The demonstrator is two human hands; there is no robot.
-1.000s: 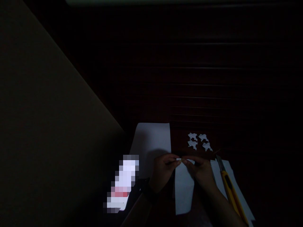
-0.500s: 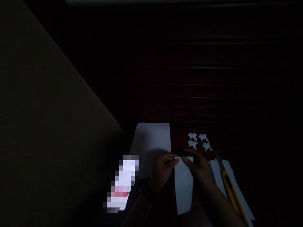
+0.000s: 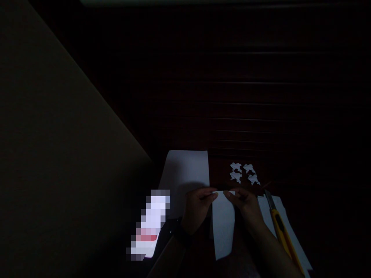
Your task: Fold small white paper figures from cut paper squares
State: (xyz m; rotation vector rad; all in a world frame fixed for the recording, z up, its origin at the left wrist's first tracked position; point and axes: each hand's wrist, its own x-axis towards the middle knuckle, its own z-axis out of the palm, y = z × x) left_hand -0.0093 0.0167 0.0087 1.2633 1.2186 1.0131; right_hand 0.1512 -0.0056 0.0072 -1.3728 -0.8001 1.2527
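A narrow white strip of paper (image 3: 223, 227) hangs toward me between my hands, its upper edge at my fingertips. My left hand (image 3: 197, 206) pinches the strip's upper left corner, thumb in front and fingers behind. On the other side, my right hand (image 3: 246, 204) grips the upper right part the same way, its thumb lying on the paper's face. A faint crease crosses the strip's lower half. The fingers behind the paper are partly hidden, and the light is dim.
A larger white sheet (image 3: 188, 166) lies behind my left hand. Several small folded paper figures (image 3: 235, 177) sit at the back right. A yellow utility knife (image 3: 282, 233), blade out, rests on white papers (image 3: 279, 204) at the right. A lit, blurred phone screen (image 3: 152, 220) glows at the left.
The paper strip has shifted slightly left and up. My right thumb and fingers have moved a little along its upper edge; my left hand keeps its pinch.
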